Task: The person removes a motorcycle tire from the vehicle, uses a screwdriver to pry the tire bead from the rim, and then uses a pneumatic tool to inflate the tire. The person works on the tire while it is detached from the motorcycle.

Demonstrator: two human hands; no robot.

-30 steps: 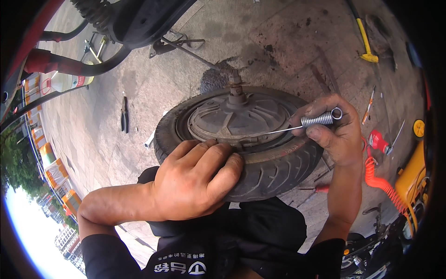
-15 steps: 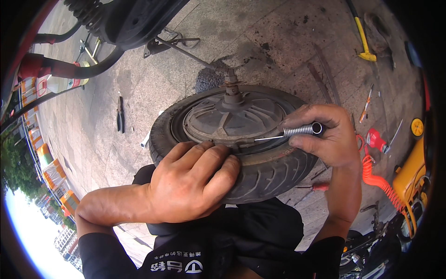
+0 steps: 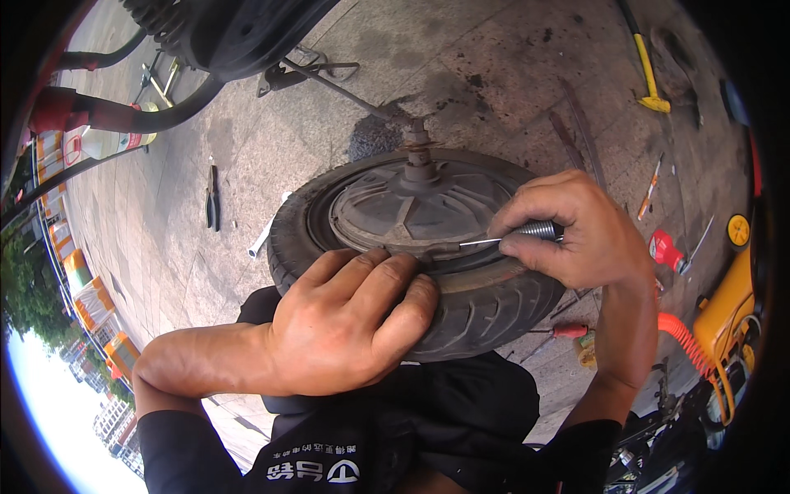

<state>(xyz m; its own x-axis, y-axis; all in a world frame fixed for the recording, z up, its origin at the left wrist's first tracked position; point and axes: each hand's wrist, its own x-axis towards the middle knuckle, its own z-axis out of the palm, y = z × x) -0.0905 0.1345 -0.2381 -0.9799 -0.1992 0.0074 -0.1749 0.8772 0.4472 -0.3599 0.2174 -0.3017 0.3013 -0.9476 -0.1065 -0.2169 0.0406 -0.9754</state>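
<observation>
A small black scooter wheel [image 3: 485,309] with a grey hub [image 3: 411,206] and a stub axle lies flat across my lap. My left hand [image 3: 350,321] presses down on the near tyre sidewall, fingers spread over the rubber. My right hand [image 3: 576,226] grips a thin metal tool with a ribbed silver handle [image 3: 535,230]. Its slim shaft points left, and the tip sits at the gap between tyre bead and rim.
Grey paving lies all around. Black pliers [image 3: 212,198] rest at the left, a yellow-handled hammer [image 3: 646,70] at the top right. A red-handled screwdriver [image 3: 568,331], a coiled orange air hose [image 3: 687,342] and a yellow machine [image 3: 728,309] are at the right. A scooter's rear [image 3: 230,33] stands above.
The view has shifted, so the wheel sits more to the right. My right hand has drawn the tool slightly down and inward along the rim. My left hand stays pressed on the tyre.
</observation>
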